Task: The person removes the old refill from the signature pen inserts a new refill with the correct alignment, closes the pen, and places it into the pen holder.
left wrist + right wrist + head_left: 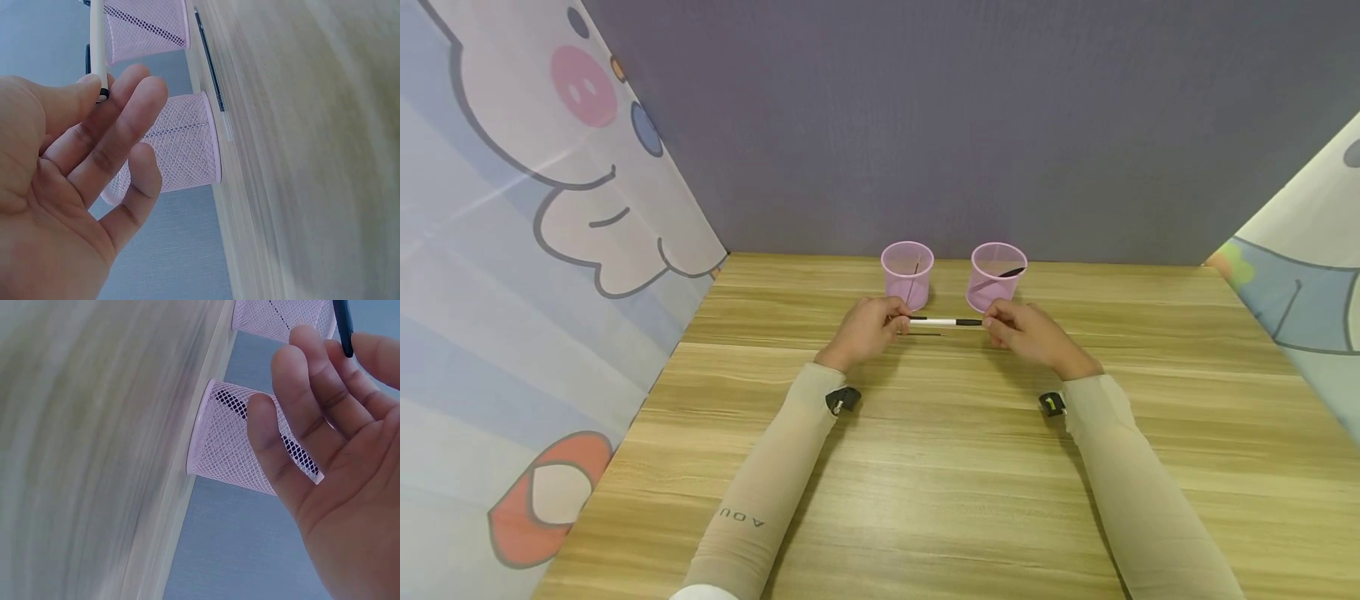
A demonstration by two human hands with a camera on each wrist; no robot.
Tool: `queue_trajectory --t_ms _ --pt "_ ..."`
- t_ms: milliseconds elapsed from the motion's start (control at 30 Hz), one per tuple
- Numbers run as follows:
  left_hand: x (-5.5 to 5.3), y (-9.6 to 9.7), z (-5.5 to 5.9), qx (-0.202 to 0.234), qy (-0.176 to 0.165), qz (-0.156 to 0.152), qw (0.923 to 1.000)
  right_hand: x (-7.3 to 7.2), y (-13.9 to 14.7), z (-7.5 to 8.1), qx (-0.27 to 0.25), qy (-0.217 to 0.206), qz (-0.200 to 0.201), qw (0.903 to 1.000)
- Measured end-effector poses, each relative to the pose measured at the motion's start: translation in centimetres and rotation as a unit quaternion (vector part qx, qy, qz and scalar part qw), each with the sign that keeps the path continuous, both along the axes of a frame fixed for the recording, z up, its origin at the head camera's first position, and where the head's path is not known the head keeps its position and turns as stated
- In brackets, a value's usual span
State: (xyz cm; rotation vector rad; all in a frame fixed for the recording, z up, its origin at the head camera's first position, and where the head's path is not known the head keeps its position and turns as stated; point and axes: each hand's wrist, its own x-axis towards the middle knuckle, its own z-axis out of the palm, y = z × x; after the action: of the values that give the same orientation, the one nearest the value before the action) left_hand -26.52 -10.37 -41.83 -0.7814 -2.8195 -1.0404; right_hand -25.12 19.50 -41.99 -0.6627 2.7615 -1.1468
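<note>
A pen with a white barrel (936, 322) and a black end stretches sideways between both hands, above the table. My left hand (867, 332) pinches its white end between thumb and index finger, the other fingers loosely bent. At the opposite end, my right hand (1028, 335) pinches the black tip (344, 328) with thumb and fingertip. Beneath the pen a thin dark pen refill (211, 65) with a clear end lies on the wood. Just behind the left hand stands a pink mesh cup (895, 287) holding a thin refill.
A second pink mesh cup (992, 293), behind the right hand, holds a black pen-like item (1012, 272) leaning on its rim. The wooden table (925, 483) meets a grey panel (925, 125) behind the cups. Printed curtains (490, 333) hang on both sides.
</note>
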Motion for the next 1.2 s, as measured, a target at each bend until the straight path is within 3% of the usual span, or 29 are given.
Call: queue_trajectory --t_ms 333,1000,1200 --pt "-0.04 0.06 -0.12 0.004 0.006 0.002 1.0 0.05 -0.01 -0.01 -0.016 -0.002 0.007 0.9998" --pt "-0.35 0.08 -0.53 0.066 -0.023 -0.027 0.9972 0.1 0.44 0.2 -0.03 0.015 0.01 0.9994" --pt "-0.15 -0.15 -0.26 0.077 -0.026 -0.029 0.9962 0.09 0.43 0.26 -0.038 0.039 0.008 0.9985"
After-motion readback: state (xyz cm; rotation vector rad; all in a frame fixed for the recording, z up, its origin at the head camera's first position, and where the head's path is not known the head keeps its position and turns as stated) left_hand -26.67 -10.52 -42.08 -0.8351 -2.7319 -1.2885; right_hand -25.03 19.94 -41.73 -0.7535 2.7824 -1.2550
